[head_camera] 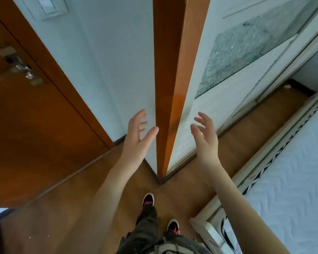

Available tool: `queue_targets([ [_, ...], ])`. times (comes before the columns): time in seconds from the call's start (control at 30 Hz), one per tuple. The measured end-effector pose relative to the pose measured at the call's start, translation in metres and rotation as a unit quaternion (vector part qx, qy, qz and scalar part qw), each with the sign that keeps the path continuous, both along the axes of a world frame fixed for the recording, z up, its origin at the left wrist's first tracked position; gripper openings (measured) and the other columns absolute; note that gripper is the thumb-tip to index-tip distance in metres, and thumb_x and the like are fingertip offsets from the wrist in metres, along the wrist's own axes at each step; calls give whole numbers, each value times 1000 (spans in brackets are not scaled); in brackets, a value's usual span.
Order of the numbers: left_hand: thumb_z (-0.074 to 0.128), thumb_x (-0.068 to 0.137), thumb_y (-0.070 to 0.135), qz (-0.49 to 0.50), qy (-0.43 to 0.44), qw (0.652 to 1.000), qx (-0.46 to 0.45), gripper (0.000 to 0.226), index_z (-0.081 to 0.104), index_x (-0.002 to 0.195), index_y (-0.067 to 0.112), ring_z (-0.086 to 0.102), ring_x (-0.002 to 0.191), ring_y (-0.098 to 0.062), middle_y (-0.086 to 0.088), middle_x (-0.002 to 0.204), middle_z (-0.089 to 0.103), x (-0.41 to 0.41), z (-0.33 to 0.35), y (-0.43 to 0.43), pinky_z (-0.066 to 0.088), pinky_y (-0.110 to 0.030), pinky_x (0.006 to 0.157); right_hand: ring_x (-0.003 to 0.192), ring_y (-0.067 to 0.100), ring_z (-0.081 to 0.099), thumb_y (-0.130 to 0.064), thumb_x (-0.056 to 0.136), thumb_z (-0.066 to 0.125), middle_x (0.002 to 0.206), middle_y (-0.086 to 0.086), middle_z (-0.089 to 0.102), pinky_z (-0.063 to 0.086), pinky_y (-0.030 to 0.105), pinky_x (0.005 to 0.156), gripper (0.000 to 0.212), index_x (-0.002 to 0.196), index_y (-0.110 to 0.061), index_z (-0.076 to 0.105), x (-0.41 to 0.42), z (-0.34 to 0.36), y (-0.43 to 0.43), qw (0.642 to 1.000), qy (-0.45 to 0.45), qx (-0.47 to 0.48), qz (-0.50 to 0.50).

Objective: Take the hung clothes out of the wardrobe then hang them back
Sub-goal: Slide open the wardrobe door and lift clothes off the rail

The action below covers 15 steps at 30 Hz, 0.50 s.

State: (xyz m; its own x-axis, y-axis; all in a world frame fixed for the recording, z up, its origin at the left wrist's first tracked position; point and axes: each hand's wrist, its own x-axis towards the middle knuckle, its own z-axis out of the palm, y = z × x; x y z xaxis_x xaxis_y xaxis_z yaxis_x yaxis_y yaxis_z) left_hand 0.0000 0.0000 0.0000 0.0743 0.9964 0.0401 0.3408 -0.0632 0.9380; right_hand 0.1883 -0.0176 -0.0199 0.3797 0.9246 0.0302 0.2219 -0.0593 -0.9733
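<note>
I stand facing the corner of a wardrobe (173, 88), whose brown wooden side panel runs up the middle of the head view. Its white sliding door (206, 99) with a speckled glass pane stretches away to the right and is closed. No hung clothes are visible. My left hand (138, 136) is raised in front of the pale wall left of the panel, fingers spread, holding nothing. My right hand (206, 138) is raised in front of the white sliding door, fingers apart and empty. Neither hand touches the wardrobe.
A brown room door (35, 125) with a metal handle (24, 68) is at the left. A bed with a white quilted mattress (292, 180) lies at the right, leaving a narrow strip of wooden floor (246, 129) along the wardrobe. My feet in black-and-pink shoes stand below.
</note>
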Motion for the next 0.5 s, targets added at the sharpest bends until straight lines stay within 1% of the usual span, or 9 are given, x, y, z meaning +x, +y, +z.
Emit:
queue_targets([
  [0.03, 60, 80, 54, 0, -4, 999, 43, 69, 35, 141, 37, 48, 125, -6, 14, 145, 41, 3, 10, 10, 46, -23, 98, 113, 2, 55, -45, 92, 54, 132, -18, 51, 46, 7, 84, 40, 130, -42, 42, -5, 9, 7, 1000, -4, 20, -11],
  [0.07, 64, 78, 56, 2, 12, 996, 85, 73, 34, 142, 36, 48, 127, -10, 12, 146, 40, 7, 17, 19, 47, -26, 100, 114, 1, 55, -46, 91, 56, 133, -20, 49, 46, 5, 83, 42, 131, -43, 41, -10, 15, 13, 999, -15, 30, -24],
  [0.13, 67, 75, 59, -3, 19, 986, 164, 81, 36, 143, 28, 48, 127, -16, 5, 145, 41, 16, 30, 35, 49, -30, 102, 118, 0, 53, -46, 89, 59, 135, -20, 50, 47, 9, 89, 47, 132, -42, 41, -19, 22, 23, 998, -11, 64, -26],
  [0.2, 70, 73, 59, 19, 13, 978, 208, 85, 40, 141, 17, 50, 123, -21, -3, 141, 44, 22, 34, 45, 52, -36, 100, 119, 0, 53, -41, 89, 61, 134, -17, 52, 48, 15, 94, 48, 133, -38, 42, -24, 22, 28, 996, -7, 83, -34],
  [0.3, 74, 73, 51, 34, 29, 966, 254, 82, 47, 135, 5, 54, 118, -24, -12, 135, 49, 23, 32, 49, 55, -40, 94, 119, 2, 54, -32, 91, 62, 131, -13, 56, 49, 24, 99, 42, 130, -39, 46, -26, 16, 30, 994, 18, 96, -49],
  [0.37, 76, 74, 46, 34, 37, 960, 275, 77, 51, 132, 2, 56, 116, -25, -15, 132, 53, 23, 31, 47, 56, -40, 93, 117, 7, 57, -30, 90, 63, 129, -10, 58, 51, 30, 98, 43, 131, -31, 50, -28, 14, 34, 993, 13, 98, -69],
  [0.43, 77, 75, 43, 36, 40, 957, 285, 74, 53, 130, 0, 58, 114, -25, -17, 129, 54, 24, 31, 44, 56, -40, 92, 115, 11, 58, -30, 89, 65, 128, -5, 59, 53, 33, 97, 45, 131, -22, 53, -27, 12, 40, 992, -6, 100, -81],
  [0.5, 77, 76, 43, 43, 49, 954, 294, 73, 53, 130, 0, 58, 113, -26, -18, 127, 54, 26, 29, 42, 57, -41, 92, 113, 12, 59, -29, 87, 68, 124, -4, 60, 53, 34, 96, 46, 130, -19, 55, -23, 10, 45, 990, -46, 109, -80],
])
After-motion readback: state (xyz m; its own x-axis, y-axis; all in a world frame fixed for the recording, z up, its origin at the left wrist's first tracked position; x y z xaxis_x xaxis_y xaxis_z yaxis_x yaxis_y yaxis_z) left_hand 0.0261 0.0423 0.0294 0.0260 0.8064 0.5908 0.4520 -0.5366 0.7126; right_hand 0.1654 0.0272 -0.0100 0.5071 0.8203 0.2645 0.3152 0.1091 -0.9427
